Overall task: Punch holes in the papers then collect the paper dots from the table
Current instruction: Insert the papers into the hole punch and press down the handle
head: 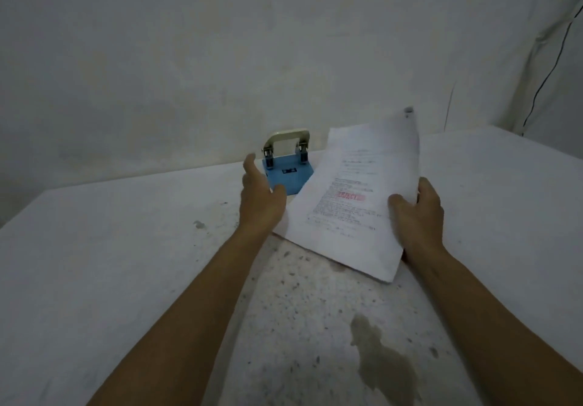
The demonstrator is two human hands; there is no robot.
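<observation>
dim, flat light | soft blur — print unreadable | wide-angle bend at edges | no glare

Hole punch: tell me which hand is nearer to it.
Left. The left hand is open right beside the blue hole punch, at its left front corner. The right hand is off to the punch's right, gripping the papers.

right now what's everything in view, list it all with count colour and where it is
hole punch: one, blue base with a cream handle, far side of the table by the wall
papers: one thin stack, white with printed text and a red stamp, tilted up right of the hole punch
table: one, white, speckled and stained near the front
cable: one, black, on the wall at far right
left hand: one, open, beside the hole punch
right hand: one, gripping the papers' right edge
</observation>
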